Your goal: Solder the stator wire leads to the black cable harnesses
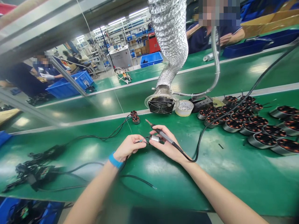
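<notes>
My left hand [129, 146], with a blue wristband [115, 160], is closed in a pinch on the thin end wires [139, 141] of a black cable. My right hand [169, 147] grips a small silver cylindrical motor part [154, 138] between thumb and fingers. That same hand also carries a soldering iron [165, 136], lying across the palm with its tip pointing up and left. The wire ends and the motor part are close together; whether they touch I cannot tell. Two small copper-wound motor parts [135, 120] with black cables sit beyond my left hand.
A fume extractor fan [161, 106] under a silver duct stands ahead, beside a round tub [184, 109]. Many motor stators [233, 124] crowd the right. Black cables with circuit boards [42, 174] lie left. The iron's cord [198, 146] crosses the right side. A co-worker sits opposite.
</notes>
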Demonstrator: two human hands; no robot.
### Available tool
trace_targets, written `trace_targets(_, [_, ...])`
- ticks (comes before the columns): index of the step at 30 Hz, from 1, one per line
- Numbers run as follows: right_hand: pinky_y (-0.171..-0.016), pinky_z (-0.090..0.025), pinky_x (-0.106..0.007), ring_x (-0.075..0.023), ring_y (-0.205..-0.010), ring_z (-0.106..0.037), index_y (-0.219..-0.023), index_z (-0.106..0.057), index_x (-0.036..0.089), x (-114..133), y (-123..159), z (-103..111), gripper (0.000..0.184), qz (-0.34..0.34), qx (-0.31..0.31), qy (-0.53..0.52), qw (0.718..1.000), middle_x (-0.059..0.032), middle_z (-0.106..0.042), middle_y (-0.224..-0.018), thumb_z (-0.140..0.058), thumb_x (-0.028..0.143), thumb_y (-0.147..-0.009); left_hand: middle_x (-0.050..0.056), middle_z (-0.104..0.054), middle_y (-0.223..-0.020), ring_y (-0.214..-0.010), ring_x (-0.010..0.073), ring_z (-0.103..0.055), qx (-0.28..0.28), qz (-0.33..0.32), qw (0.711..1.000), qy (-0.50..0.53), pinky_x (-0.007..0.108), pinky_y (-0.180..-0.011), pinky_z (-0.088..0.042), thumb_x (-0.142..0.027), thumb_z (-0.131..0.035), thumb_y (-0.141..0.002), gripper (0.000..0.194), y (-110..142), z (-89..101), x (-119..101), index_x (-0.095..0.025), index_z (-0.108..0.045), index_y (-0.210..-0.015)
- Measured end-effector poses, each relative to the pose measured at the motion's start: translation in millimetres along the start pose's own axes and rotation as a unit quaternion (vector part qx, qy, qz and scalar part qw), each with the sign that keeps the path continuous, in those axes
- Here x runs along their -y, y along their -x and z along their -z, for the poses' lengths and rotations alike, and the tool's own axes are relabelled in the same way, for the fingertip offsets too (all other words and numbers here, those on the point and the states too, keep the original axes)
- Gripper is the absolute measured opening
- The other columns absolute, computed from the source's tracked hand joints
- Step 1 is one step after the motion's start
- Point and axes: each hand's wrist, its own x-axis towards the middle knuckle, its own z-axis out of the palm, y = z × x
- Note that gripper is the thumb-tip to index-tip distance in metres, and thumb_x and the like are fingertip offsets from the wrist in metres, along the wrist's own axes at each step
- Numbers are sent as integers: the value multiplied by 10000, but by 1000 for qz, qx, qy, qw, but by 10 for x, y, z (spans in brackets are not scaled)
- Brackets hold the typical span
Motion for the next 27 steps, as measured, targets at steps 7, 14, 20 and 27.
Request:
trace_targets(7, [-677,-549,-283,-118,-727,-623,-1208,-490,263,-54,-20,-18,407,-39,1,-57,998,-39,-615,-1079,-675,369,-861,-122,-257,-499,-424,15,-115,30,49,989,135,195,-401,-52,-356,-816,-701,332,11,3,124,-148,-560,-739])
trace_targets(14, [-688,-545,-282,-125,-744,-639,-1196,-495,256,-55,-19,-21,374,-56,4,-54,997,-43,-619,-1072,-659,361,-877,-63,-427,-580,-463,26,-268,16,2,994,107,193,-417,-147,-314,-754,-769,258,42,34,65,-118,-674,-916])
trace_targets(20, [-737,-553,-300,-131,-773,-655,-1207,-482,276,-53,-26,0,409,-53,19,-65,996,-45,-612,-1101,-687,336,-858,-34,-479,-625,-456,14,-288,9,5,990,138,206,-417,-121,-299,-763,-742,228,3,35,66,-98,-691,-821])
trace_targets(27, [-817,-552,-330,-155,-876,-652,-1214,-470,264,-95,-37,-9,434,-30,21,1,999,-57,-607,-1101,-679,294,-835,-57,-425,-552,-456,26,-278,-14,1,987,163,204,-414,-145,-303,-793,-693,244,2,7,83,-100,-690,-783])
